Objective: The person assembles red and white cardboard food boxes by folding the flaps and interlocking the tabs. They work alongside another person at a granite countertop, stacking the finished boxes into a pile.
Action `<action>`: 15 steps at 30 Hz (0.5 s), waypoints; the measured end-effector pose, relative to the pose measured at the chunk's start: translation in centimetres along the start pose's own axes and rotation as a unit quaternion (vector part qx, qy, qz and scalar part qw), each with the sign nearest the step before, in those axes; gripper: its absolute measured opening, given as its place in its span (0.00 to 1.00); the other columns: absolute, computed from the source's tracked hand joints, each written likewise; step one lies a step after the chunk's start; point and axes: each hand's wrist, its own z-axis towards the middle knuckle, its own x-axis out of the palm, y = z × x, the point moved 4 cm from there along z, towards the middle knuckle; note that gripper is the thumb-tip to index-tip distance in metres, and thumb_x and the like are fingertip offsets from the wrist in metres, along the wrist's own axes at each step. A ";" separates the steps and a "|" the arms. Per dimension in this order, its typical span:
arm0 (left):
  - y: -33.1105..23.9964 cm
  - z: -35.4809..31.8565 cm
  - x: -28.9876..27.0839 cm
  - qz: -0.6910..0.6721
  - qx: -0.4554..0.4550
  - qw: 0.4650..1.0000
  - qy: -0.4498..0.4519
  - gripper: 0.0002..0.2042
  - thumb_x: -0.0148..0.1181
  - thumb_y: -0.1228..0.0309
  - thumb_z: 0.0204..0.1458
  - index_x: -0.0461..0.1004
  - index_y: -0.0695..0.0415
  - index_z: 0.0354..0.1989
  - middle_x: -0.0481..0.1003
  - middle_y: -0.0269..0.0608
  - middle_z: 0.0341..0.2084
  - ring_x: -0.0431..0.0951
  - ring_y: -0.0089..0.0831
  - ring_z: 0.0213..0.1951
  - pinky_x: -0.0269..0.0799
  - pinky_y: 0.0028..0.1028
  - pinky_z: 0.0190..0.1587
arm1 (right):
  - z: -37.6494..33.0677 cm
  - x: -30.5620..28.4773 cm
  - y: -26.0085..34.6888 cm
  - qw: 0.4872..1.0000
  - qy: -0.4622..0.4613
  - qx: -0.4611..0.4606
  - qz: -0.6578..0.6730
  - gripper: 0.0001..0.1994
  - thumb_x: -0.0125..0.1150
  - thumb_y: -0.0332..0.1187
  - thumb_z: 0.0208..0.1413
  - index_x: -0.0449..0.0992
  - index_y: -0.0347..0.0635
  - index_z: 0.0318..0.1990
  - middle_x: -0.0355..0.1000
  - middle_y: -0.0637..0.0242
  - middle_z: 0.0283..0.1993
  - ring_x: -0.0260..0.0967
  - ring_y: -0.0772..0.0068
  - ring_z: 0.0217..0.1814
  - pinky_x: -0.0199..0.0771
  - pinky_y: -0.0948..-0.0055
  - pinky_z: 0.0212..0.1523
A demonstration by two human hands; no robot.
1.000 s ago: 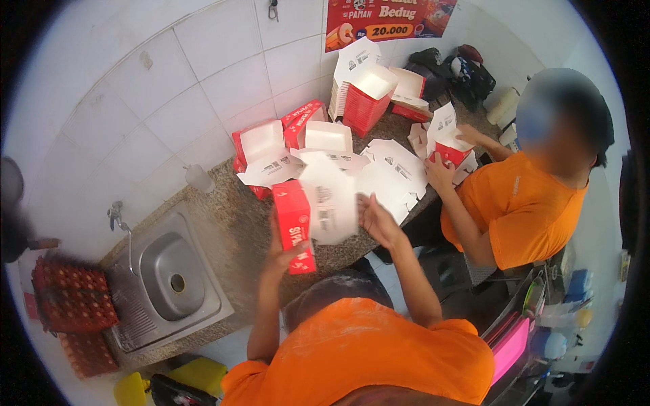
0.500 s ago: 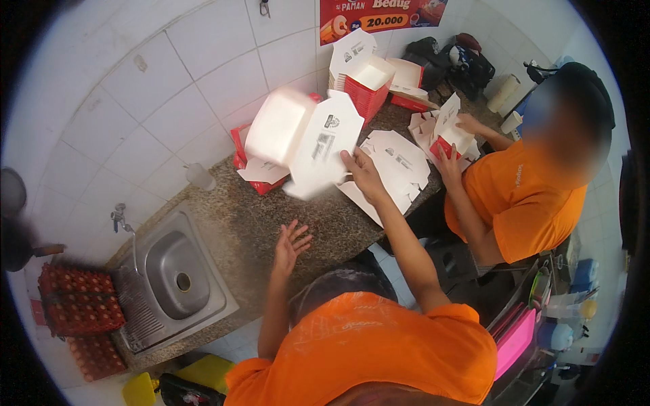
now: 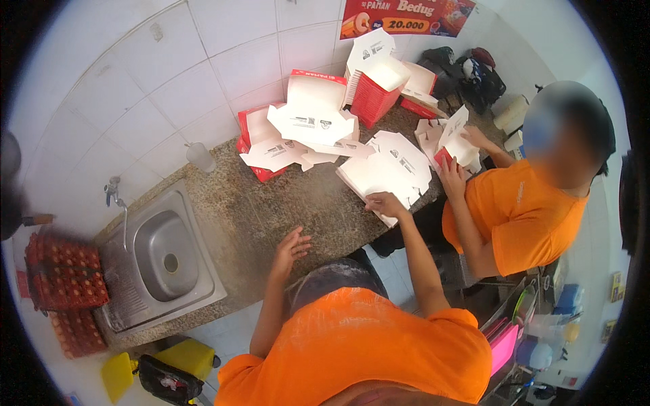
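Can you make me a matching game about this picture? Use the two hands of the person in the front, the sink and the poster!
Column one:
1. left hand
2. right hand
3. steel sink
4. poster

Column two:
A. red, up on the tiled wall
B. at the near edge of the flat white box blanks
C. silver, set into the counter
D. holding nothing

Right pairs: 1-D, 2-B, 3-C, 4-A
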 end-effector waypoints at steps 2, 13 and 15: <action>0.1 0.4 -0.1 0.028 -0.008 0.999 0.016 0.27 0.50 0.54 0.68 0.64 0.56 0.70 0.78 0.46 0.55 0.79 0.36 0.53 0.73 0.35 0.55 | 0.1 -2.0 -1.6 0.990 -0.133 -0.038 -0.017 0.13 0.69 0.39 0.54 0.85 0.43 0.44 0.82 0.53 0.42 0.80 0.52 0.44 0.79 0.61 0.47; -1.6 1.2 1.3 0.052 0.019 0.998 0.013 0.25 0.53 0.55 0.66 0.69 0.56 0.66 0.79 0.43 0.52 0.79 0.35 0.51 0.71 0.36 0.56 | -4.3 -11.9 6.4 0.939 -0.318 0.075 -0.112 0.23 0.71 0.48 0.56 0.75 0.35 0.23 0.66 0.53 0.17 0.61 0.66 0.19 0.63 0.60 0.25; -2.1 0.9 2.1 0.063 0.021 0.998 0.020 0.25 0.54 0.55 0.66 0.69 0.56 0.66 0.79 0.44 0.52 0.79 0.35 0.51 0.72 0.36 0.55 | -4.0 -12.1 5.0 0.955 -0.293 0.012 -0.038 0.22 0.68 0.46 0.60 0.76 0.34 0.26 0.68 0.51 0.19 0.63 0.68 0.20 0.64 0.61 0.27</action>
